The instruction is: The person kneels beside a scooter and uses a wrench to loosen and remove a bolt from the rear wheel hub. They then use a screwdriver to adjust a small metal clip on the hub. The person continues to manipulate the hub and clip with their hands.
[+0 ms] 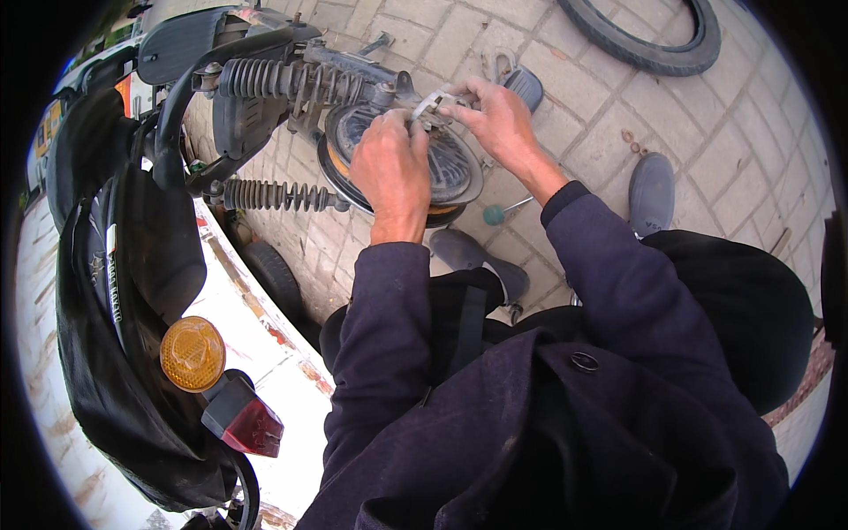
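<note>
My left hand point(393, 168) and my right hand point(499, 132) meet above the motor scooter's rear wheel point(464, 188). Between them is a small light-grey metal piece point(429, 104), pinched by the fingers of both; its exact kind is hard to make out. Under my hands the wheel lies near the end of the swingarm, its rim showing no tyre. A coil shock absorber point(296, 81) reaches from the scooter's frame toward the wheel, and a second one point(278, 195) runs nearer to me. My left hand hides part of the wheel.
A loose black tyre point(658, 57) lies on the paving at the far right. Beside my right forearm is a green-handled screwdriver point(495, 215). An orange reflector point(193, 353) and red tail light point(252, 430) are at left. Another tyre point(272, 276) stands near my left sleeve.
</note>
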Demonstrator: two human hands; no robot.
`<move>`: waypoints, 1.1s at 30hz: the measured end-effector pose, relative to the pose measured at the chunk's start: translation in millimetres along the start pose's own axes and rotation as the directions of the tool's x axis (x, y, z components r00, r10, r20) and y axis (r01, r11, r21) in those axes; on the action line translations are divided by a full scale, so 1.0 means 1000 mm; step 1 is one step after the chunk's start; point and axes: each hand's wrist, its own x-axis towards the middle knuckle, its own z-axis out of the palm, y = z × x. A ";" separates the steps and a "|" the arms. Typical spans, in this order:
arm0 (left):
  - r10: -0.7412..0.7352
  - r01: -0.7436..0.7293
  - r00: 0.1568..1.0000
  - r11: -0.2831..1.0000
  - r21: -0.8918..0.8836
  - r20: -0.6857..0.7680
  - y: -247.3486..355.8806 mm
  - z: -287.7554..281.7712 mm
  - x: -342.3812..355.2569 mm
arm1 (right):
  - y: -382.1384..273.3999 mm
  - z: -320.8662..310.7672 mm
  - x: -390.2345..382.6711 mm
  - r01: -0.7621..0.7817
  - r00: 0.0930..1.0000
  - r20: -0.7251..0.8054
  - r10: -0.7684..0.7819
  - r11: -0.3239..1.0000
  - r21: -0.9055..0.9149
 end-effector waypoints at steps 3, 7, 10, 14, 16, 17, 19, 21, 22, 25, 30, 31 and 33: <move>-0.010 0.010 1.000 1.000 0.007 -0.022 0.000 0.002 0.001 | 0.002 -0.007 0.008 0.056 0.995 0.075 -0.060 0.997 0.051; 0.025 -0.022 0.998 0.999 0.037 -0.066 -0.001 0.003 0.003 | 0.004 -0.011 0.011 0.128 0.987 0.078 -0.140 0.981 0.144; 0.051 -0.045 0.995 0.996 0.073 -0.085 -0.001 0.003 0.004 | 0.005 -0.010 0.011 0.107 0.991 0.073 -0.115 0.988 0.107; 0.030 -0.025 0.997 0.997 0.069 -0.071 -0.001 0.004 0.006 | 0.008 -0.006 0.012 0.061 0.995 0.070 -0.070 0.991 0.119; 0.020 -0.015 0.997 0.997 0.080 -0.069 0.000 0.004 0.006 | 0.009 -0.005 0.015 0.004 0.994 0.106 -0.021 0.987 0.161; 0.011 -0.006 0.998 0.996 0.087 -0.065 0.001 0.004 0.006 | 0.009 -0.004 0.016 -0.024 0.992 0.126 0.001 0.982 0.187; 0.002 0.006 0.998 0.994 0.109 -0.067 0.003 0.003 0.007 | 0.010 -0.005 0.020 -0.051 0.986 0.166 0.016 0.976 0.210; -0.036 0.041 0.999 0.989 0.144 -0.039 0.005 0.001 0.008 | 0.010 -0.007 0.023 -0.051 0.984 0.178 0.018 0.982 0.184; -0.069 0.070 0.998 0.983 0.167 -0.015 0.006 0.000 0.007 | 0.010 -0.008 0.024 -0.037 0.985 0.173 0.012 0.989 0.142; -0.092 0.091 0.996 0.984 0.156 0.002 0.008 -0.001 0.008 | 0.008 -0.010 0.023 0.001 0.988 0.155 -0.009 0.999 0.050; -0.078 0.077 0.997 0.992 0.103 0.002 0.005 -0.003 0.006 | 0.001 -0.006 0.021 0.028 0.994 0.099 -0.035 0.997 0.075; -0.062 0.063 0.998 0.993 0.098 -0.011 0.004 -0.003 0.006 | -0.001 -0.006 0.022 0.041 0.994 0.093 -0.048 0.996 0.076; -0.041 0.044 0.998 0.996 0.083 -0.038 0.001 -0.002 0.007 | -0.003 -0.005 0.022 0.043 0.994 0.097 -0.051 0.996 0.077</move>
